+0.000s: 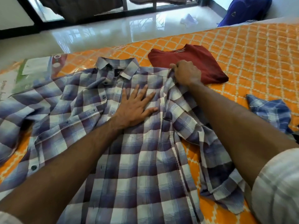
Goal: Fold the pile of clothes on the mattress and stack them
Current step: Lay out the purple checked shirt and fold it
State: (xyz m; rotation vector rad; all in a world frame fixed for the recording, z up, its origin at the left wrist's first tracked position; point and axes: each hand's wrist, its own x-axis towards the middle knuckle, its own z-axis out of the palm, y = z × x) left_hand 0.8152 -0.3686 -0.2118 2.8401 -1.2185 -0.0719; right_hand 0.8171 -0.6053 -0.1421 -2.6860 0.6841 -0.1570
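- Two hands work our plaid shirt [132, 159] on the mattress [242, 50].
- Our left hand [135, 107] presses flat, fingers spread.
- Our right hand [186, 72] pinches its shoulder beside the red shirt [194, 57].

Orange quilted mattress [242, 50] bears checked shirt [129, 151], folded maroon tee [194, 60], blue plaid garment [271, 110]

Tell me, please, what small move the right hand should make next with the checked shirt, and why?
Probably carry the pinched shoulder inward across the front. The checked shirt lies spread, buttoned side up, on the mattress; the left hand presses flat on its chest while the right hand grips the shoulder seam. The red shirt already lies folded beside it.
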